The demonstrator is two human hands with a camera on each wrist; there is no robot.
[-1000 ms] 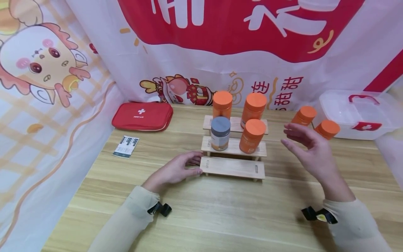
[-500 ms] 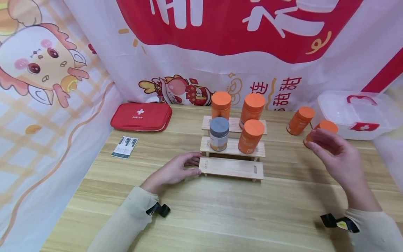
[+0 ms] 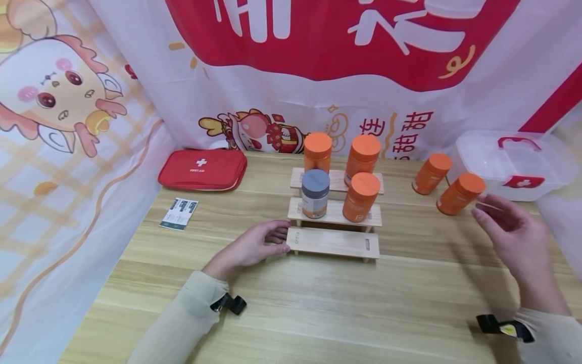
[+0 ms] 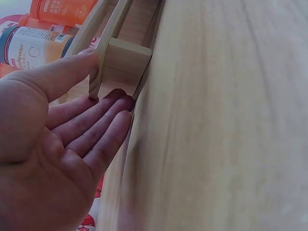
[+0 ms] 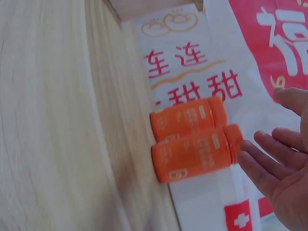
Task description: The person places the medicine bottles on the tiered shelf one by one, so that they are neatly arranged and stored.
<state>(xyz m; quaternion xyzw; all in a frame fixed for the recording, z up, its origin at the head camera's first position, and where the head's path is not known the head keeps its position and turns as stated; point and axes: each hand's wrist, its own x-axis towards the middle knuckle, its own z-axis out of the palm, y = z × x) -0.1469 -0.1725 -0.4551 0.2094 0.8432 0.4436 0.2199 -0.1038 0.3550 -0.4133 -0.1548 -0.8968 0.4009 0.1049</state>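
Observation:
My left hand [image 3: 251, 244] holds the left end of the lowest step of a tiered wooden stand [image 3: 334, 242], thumb at one corner and index finger at the other in the left wrist view. The stand's middle step bears a grey-lidded bottle [image 3: 315, 194] and an orange bottle [image 3: 360, 198]. Two more orange bottles, one [image 3: 318, 151] left and one [image 3: 362, 157] right, stand on the top step. At the right, my right hand [image 3: 518, 237] is beside the nearer of two loose orange bottles [image 3: 460, 194], fingers spread and holding nothing. The other orange bottle [image 3: 432, 174] stands just behind it.
A clear plastic box [image 3: 514, 167] with a red handle and latch stands at the back right. Far left lie a red first aid pouch [image 3: 202, 169] and a printed card [image 3: 179, 213]. Printed cloth [image 3: 254, 91] hangs behind the wooden table [image 3: 291, 313].
My right hand has moved rightward, passing in front of the loose orange bottles to the nearer one's right side. The left hand stays at the stand, and the bottles have not visibly moved.

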